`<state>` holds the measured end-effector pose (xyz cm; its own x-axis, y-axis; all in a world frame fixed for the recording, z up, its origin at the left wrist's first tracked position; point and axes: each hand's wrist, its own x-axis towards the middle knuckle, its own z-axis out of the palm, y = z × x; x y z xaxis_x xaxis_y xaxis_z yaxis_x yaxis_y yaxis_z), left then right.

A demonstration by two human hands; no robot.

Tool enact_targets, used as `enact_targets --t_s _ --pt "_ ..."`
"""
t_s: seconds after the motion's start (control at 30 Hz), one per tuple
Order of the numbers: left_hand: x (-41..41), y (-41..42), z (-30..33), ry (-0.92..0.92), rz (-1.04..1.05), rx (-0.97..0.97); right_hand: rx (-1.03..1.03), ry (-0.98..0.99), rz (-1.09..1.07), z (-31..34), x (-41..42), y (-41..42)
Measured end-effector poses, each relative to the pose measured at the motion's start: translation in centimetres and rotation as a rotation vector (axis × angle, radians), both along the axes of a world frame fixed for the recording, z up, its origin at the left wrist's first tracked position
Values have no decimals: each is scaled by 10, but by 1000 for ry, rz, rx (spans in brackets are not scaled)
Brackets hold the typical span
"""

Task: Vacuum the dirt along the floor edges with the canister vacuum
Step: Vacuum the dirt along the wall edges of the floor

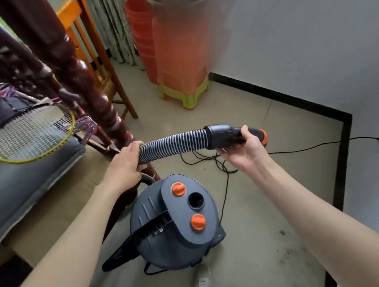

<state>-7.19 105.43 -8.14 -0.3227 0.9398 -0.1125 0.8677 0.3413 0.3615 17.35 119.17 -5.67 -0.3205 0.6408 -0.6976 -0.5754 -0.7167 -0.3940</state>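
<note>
A grey canister vacuum with two orange knobs and an open round port stands on the tiled floor below my arms. I hold its ribbed hose level above it. My left hand grips the hose's near end. My right hand holds the dark hose connector from below, fingers curled round it, its orange-ringed tip pointing right. Dark specks of dirt lie on the floor near the black skirting edge at the right.
The vacuum's black power cord trails across the floor to a plug by the right wall. A dark wooden bed post, a badminton racket on a mattress, a wooden chair and stacked orange stools stand ahead.
</note>
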Motion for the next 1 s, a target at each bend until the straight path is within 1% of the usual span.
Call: enact_targets --t_s 0.13,0.27,0.33,0.4,0.47,0.57,0.63,0.73,0.8,0.83,0.87,0.93,1.0 --pt "-1 -56 18 -65 43 13 -19 38 -10 10 -1 -43" --pt "11 -125 38 -93 14 79 6 59 6 25 12 -94" --pt "26 -164 48 -84 -35 82 21 45 -16 29 24 -127" --pt "41 -187 56 -29 -79 73 39 27 -11 33 36 -150" --pt "60 -213 63 26 -148 78 42 29 -54 37 52 -177" --pt "81 -245 70 -13 -254 98 36 63 -101 56 74 -219" --pt "91 -260 70 -28 -300 139 14 101 -162 66 83 -248" --pt "98 -282 67 44 -354 252 21 135 -213 70 84 -292" --pt "102 -301 63 63 -385 295 22 125 -235 69 77 -323" --pt "103 -312 59 58 -398 288 23 99 -242 69 73 -338" --pt "103 -324 54 36 -416 279 28 68 -248 69 68 -352" --pt "95 -350 42 -66 -459 238 40 14 -243 70 61 -382" --pt "80 -371 29 -170 -489 130 65 -6 -239 77 56 -418"
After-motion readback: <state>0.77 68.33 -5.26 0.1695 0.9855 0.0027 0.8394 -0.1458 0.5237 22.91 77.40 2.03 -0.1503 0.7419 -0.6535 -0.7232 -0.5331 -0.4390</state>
